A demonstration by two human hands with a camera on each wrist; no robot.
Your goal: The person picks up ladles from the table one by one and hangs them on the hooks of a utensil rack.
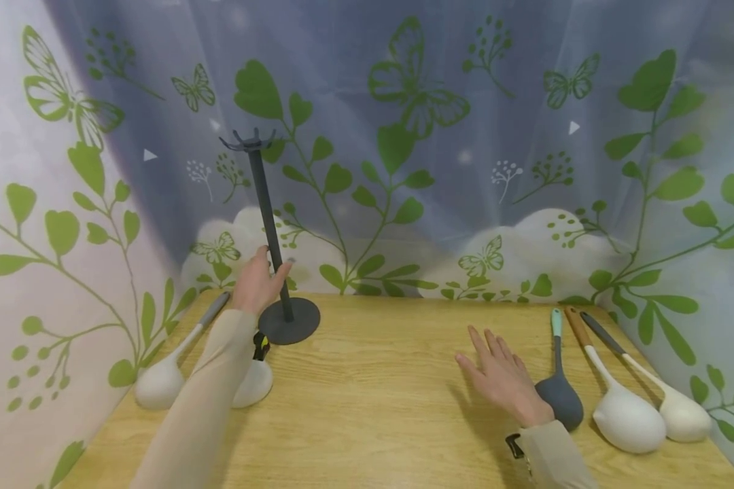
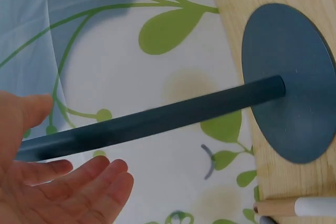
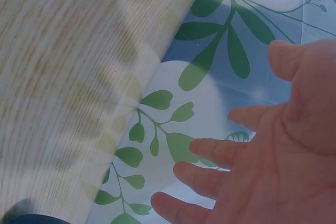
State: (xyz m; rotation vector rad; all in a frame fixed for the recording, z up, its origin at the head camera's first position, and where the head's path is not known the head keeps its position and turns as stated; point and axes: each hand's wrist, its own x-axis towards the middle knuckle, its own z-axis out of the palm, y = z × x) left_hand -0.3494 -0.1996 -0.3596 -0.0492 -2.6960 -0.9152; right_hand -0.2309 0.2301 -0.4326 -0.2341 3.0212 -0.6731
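A dark utensil stand [image 1: 269, 210] with a round base [image 1: 302, 320] and hooks [image 1: 251, 141] on top stands upright at the table's back left. My left hand [image 1: 257, 282] is at its pole [image 2: 173, 116], which passes between the thumb and the extended fingers [image 2: 107, 182]; the fingers are not closed round it. Over the table's right half hovers my right hand [image 1: 498, 373], fingers spread, holding nothing. Nearest to it lies a dark grey ladle [image 1: 563, 401] with a mint handle end. In the right wrist view, the palm [image 3: 283, 166] shows bare.
At right lie a white ladle [image 1: 630, 418] with a wooden handle and a cream ladle [image 1: 685, 414]. At left lie a grey-handled white ladle [image 1: 162, 384] and another white ladle [image 1: 257, 384], partly behind my left arm. Patterned curtains [image 1: 355, 224] border the wooden table [image 1: 373, 407].
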